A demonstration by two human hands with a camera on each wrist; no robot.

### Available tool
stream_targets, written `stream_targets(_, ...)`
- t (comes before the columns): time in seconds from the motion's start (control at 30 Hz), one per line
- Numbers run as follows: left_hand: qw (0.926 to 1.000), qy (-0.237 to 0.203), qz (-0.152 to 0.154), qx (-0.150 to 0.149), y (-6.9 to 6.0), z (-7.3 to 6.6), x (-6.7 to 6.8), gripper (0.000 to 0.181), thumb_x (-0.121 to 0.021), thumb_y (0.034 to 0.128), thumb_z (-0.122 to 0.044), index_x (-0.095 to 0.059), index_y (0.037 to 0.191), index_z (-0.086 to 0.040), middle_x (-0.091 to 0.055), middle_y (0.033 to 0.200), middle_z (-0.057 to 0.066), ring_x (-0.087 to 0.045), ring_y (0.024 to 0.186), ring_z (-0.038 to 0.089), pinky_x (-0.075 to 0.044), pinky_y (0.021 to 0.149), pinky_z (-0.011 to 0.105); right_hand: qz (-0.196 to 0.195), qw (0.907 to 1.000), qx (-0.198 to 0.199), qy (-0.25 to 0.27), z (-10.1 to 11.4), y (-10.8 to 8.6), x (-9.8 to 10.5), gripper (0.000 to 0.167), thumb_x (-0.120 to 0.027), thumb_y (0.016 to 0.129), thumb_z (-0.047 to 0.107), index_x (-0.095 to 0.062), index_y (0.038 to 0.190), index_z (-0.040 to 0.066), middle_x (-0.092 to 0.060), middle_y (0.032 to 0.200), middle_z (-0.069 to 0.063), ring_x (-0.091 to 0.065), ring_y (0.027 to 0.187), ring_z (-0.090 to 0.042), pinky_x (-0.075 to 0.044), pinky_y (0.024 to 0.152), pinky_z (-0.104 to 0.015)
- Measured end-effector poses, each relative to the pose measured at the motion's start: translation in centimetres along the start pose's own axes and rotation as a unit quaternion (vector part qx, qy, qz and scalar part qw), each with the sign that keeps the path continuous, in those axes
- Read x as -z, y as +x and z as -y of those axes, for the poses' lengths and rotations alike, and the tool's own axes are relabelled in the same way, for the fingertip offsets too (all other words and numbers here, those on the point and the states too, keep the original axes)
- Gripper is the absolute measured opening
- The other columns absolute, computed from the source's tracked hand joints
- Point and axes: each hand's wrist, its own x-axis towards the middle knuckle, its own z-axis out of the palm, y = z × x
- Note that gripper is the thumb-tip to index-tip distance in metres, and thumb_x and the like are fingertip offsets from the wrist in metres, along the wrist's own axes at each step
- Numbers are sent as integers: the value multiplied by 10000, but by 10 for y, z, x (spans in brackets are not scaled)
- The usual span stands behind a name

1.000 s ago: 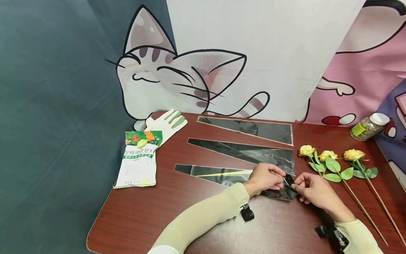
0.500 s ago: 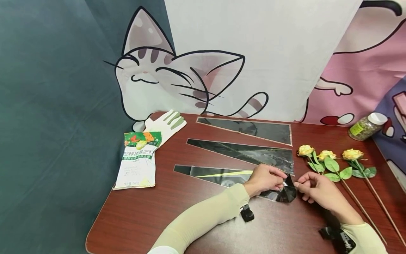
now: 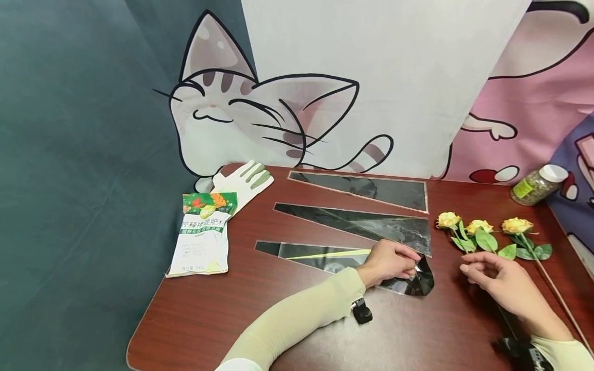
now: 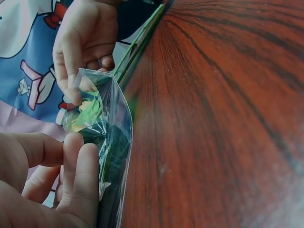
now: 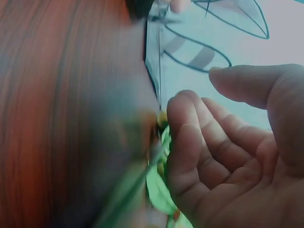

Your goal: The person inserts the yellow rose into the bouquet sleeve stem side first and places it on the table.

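My left hand (image 3: pixel 390 262) pinches the wide end of the nearest flower sleeve (image 3: pixel 425 282), a long tapered sleeve of clear and black film. In the left wrist view, the mouth of that sleeve (image 4: pixel 118 107) stands apart beside the fingers (image 4: pixel 85 173). My right hand (image 3: pixel 503 283) hovers at the right, just over the stem of a yellow rose (image 3: pixel 480 226). Nothing sits between its thumb and loosely bent fingers in the right wrist view, where green leaves (image 5: pixel 159 192) lie beyond the hand. Two more yellow roses (image 3: pixel 448 220) (image 3: pixel 517 225) lie alongside.
Two more tapered sleeves (image 3: pixel 362 189) (image 3: pixel 394 226) lie flat farther back on the brown table (image 3: pixel 209 319). At the left are a fertilizer bag (image 3: pixel 201 237) and a white glove (image 3: pixel 248 180). A lidded jar of granules (image 3: pixel 535 186) stands tilted-looking at the back right.
The right hand has left the sleeve's end and moved right, over the rose stems. The sleeve's wide end has spread out a little. My left hand keeps its hold in place.
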Motion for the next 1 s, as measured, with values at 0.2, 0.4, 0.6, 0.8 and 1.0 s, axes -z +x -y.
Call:
stream_targets(0.2,10000,57,-11,36,-1,1,-1,230,-735,851,97,-837,821,-107,-731,622,14,-654,541,98,-634,554,280,-645,9970,73,-414,-19,-12,14,333,-769,993,225,-717,1231,-2,-732,840,208,-640,699,77,-481,550,-172)
stream_targets(0.4,9999,54,-56,146,-2,-1,-1,221,-746,851,82,-839,822,-117,-735,627,32,-665,559,106,-639,562,289,-644,9905,-455,-1130,-37,-22,27,413,-741,1008,354,-724,1245,16,-781,818,106,-591,664,143,-448,524,-192)
stream_targets(0.6,9999,7,-106,95,-2,0,1,218,-748,846,89,-838,817,-107,-747,647,62,-646,541,102,-618,525,261,-154,9876,-651,-1422,-45,-24,28,480,-699,1033,385,-706,1269,-32,-787,839,-23,-583,637,73,-449,521,-223)
stream_targets(0.8,9999,42,-95,137,-1,2,1,231,-745,845,94,-836,808,-116,-723,610,29,-643,534,96,-598,501,236,-35,9870,-525,-1517,-49,-30,25,433,-735,1009,326,-720,1243,-38,-763,795,20,-579,623,59,-417,516,-221)
stream_targets(1.0,9998,107,-104,94,0,1,0,232,-753,842,87,-837,801,-125,-716,599,14,-641,530,88,-599,500,236,-156,9842,-40,-1765,-46,-31,20,329,-828,933,326,-778,1113,55,-670,707,139,-514,603,67,-358,544,-222)
